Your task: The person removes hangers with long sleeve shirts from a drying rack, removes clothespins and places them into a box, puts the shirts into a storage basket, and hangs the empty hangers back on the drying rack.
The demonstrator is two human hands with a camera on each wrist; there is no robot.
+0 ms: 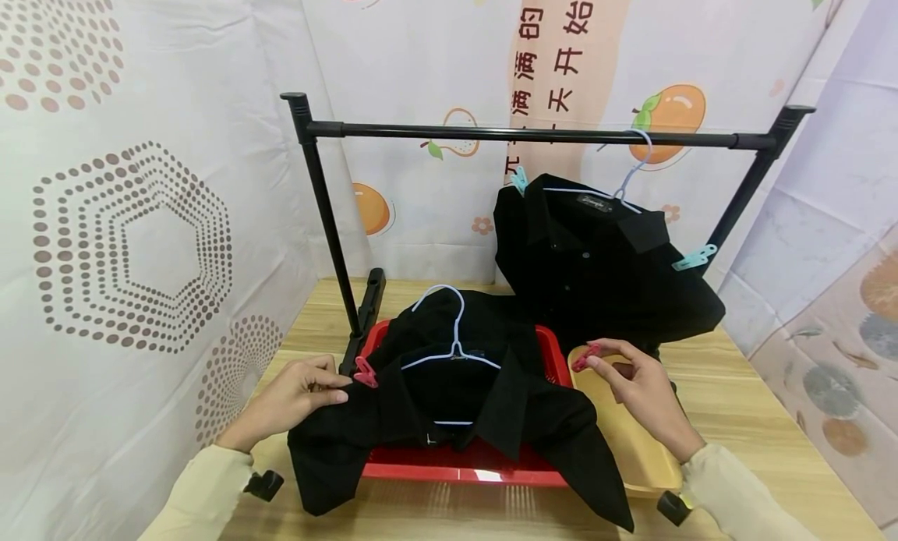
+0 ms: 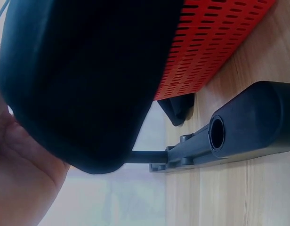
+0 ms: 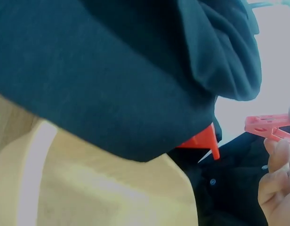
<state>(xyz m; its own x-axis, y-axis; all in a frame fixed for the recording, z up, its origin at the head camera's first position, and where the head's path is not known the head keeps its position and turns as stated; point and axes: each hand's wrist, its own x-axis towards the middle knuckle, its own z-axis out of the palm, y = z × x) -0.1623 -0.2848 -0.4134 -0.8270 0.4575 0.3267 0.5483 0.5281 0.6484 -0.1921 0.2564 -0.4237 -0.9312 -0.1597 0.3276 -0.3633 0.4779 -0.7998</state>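
Observation:
A black collared shirt [image 1: 449, 401] on a pale blue hanger [image 1: 457, 323] lies over a red basket [image 1: 463, 474], its sleeves hanging past the rim. My left hand [image 1: 298, 397] pinches the shirt's shoulder at the left, fingertips right beside a pink clothespin [image 1: 365, 372] clipped there. In the left wrist view the dark sleeve [image 2: 84, 84] covers most of that hand's fingers. My right hand [image 1: 641, 385] pinches a second pink clothespin [image 3: 267, 126] between thumb and fingers, above a yellow tray [image 1: 634, 447] and apart from the shirt's other shoulder.
A black rack [image 1: 533, 135] spans the table behind the basket, its foot [image 1: 372, 299] at the left. Another black shirt [image 1: 596, 268] hangs from its bar on a hanger, with light blue clothespins [image 1: 694, 258] at both shoulders. Patterned curtains [image 1: 421, 50] enclose the back and sides.

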